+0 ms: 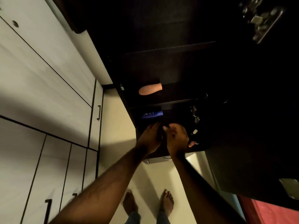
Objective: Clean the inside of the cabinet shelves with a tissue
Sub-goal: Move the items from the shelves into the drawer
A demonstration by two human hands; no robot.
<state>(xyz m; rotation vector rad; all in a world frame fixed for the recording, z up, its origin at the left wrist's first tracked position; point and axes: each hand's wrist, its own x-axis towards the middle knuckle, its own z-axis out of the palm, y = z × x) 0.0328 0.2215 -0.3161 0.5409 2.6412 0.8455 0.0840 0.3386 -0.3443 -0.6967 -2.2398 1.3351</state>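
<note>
Left hand (150, 137) and right hand (177, 137) meet beside the blue plastic tube (152, 114). Their grip is too dark to tell. Best to wipe firmly around that tube.

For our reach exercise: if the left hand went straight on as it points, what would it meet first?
Probably the blue packet lying in the dark cabinet, just beyond the left hand. Depth is unclear in the gloom, so the hand could pass beside it.

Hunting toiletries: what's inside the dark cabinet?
Peach tube on one shelf, blue tube just below. Left hand and right hand cover what's lower; the back is too dark.
</note>
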